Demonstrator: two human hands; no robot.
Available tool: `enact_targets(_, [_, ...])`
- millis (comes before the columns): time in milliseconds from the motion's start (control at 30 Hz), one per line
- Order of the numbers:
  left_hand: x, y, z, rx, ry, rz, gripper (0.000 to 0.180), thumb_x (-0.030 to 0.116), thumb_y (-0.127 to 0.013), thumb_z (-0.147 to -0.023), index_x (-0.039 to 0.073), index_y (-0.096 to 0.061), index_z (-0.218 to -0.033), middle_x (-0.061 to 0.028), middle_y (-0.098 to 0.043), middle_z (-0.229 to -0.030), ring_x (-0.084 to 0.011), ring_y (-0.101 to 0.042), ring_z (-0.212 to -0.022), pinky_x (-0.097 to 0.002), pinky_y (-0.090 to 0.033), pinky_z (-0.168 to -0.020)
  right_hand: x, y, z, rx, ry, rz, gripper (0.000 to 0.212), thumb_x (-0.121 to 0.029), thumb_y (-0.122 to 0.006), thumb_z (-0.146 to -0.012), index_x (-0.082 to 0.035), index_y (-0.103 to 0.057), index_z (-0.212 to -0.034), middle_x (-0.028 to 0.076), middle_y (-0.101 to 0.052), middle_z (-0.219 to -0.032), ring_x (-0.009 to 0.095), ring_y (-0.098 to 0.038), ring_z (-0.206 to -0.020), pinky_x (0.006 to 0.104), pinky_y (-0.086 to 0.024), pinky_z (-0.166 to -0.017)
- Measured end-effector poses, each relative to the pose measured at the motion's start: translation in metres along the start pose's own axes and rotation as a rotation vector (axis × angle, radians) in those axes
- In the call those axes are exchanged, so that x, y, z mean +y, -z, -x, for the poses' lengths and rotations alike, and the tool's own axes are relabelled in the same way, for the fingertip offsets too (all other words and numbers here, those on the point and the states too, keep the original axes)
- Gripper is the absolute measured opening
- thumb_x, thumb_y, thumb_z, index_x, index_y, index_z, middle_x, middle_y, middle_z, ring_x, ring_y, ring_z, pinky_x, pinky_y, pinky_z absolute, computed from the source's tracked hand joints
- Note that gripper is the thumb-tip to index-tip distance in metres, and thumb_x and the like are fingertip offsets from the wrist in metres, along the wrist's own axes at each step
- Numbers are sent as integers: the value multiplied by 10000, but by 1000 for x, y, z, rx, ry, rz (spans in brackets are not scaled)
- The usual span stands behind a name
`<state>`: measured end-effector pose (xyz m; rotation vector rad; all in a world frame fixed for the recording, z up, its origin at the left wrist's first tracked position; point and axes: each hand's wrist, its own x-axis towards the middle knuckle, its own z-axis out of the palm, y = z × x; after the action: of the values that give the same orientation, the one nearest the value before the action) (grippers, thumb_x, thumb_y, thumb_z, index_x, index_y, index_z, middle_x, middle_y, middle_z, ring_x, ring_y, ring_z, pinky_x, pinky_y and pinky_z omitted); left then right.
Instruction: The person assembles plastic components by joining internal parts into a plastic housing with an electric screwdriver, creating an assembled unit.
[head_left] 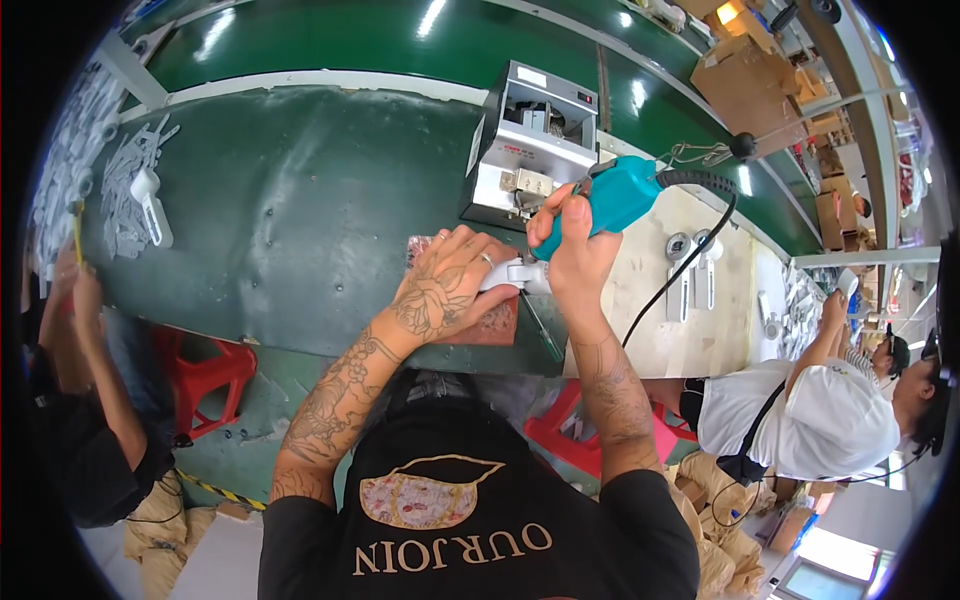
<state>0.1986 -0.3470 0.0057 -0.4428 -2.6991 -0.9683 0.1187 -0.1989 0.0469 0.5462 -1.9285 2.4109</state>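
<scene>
One left hand: yours, holding the white part at frame centre
Right hand: yours, gripping the teal tool, right of upper centre
Mat: under your left hand

The person wears a black T-shirt with short sleeves. On its front there is a printed shape, rounded below and pointed at one upper corner, with a gold-coloured outline and a speckled filling of pink and pale tones. Beside it runs a line of large, light beige lettering. Dark line tattoos cover the left forearm and a flower-like drawing spreads over the left hand, where one finger carries a pale ring. The right forearm has finer tattoo lines.
</scene>
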Motion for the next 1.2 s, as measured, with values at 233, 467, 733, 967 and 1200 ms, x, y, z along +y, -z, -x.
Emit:
enact_targets(233, [3, 3, 3, -19, 42, 78, 389, 343, -618, -932, 96, -654, -1230, -124, -619, -1102, -325, -553, -1106, -477, -418, -1016, 3, -6, -39, -10, 268, -106, 326, -290, -652, -994, 21, -578, -1058, 56, -589, -728, 145, -580, -637, 288, -481, -595])
enact_targets(467, [0, -4, 4, 16, 17, 17, 334, 273, -577, -944, 82, -658, -1205, -136, -614, -1093, -332, -552, -1086, -478, -420, -1017, 18, -5, -42, -88, 296, -46, 390, -374, -638, -998, 2, -534, -1002, 77, -565, -727, 185, -558, -633, 337, -482, -604])
enact_targets(733, [5, -4, 4, 12, 40, 87, 311, 256, -587, -938, 78, -658, -1183, -116, -620, -1081, -320, -554, -1068, -469, -432, -974, -13, -1, -8, -4, 47, -87, 260, -225, -632, -996, 32, -599, -1025, 59, -585, -726, 136, -570, -622, 284, -466, -572])
enact_targets(967, [-1, 0, 0, 32, -7, 81, 301, 242, -601, -930, 75, -657, -1174, -103, -626, -1072, -300, -562, -1030, -441, -444, -927, -16, 12, 21, -65, 29, -105, 437, -357, -695, -953, 49, -570, -1058, 64, -573, -726, 156, -577, -650, 300, -479, -617])
enact_targets(1200, [0, 12, -2, 40, 16, 55, 275, 230, -620, -911, 88, -666, -1142, -92, -638, -1055, -305, -575, -1003, -438, -454, -904, -5, 8, 22, -71, -6, -135, 404, -342, -698, -949, 33, -575, -1036, 56, -585, -755, 150, -578, -672, 304, -482, -629])
